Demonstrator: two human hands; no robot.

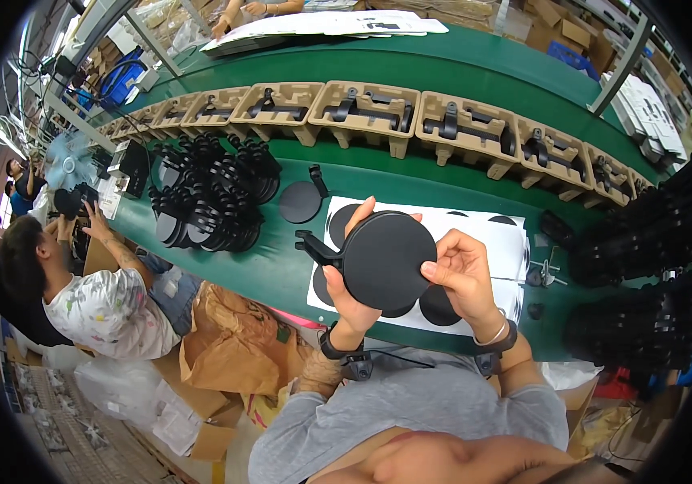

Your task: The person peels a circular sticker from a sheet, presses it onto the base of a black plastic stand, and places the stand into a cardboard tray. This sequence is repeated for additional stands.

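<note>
I hold a round black disc part (384,260) with a short black arm sticking out to its left, in front of my chest. My left hand (350,300) grips it from below and behind, fingertips showing over the top edge. My right hand (463,273) pinches the disc's right edge. Under the disc lies a white sheet (487,228) bearing black round stickers, on the green table (265,270). Another loose black disc part (301,200) lies flat on the table just beyond.
A pile of black disc parts (213,202) sits to the left, and more black stacks (644,266) stand at right. A row of brown pulp trays (366,109) holding black parts runs along the conveyor. A seated person (104,302) works at left; brown bags (233,339) hang nearby.
</note>
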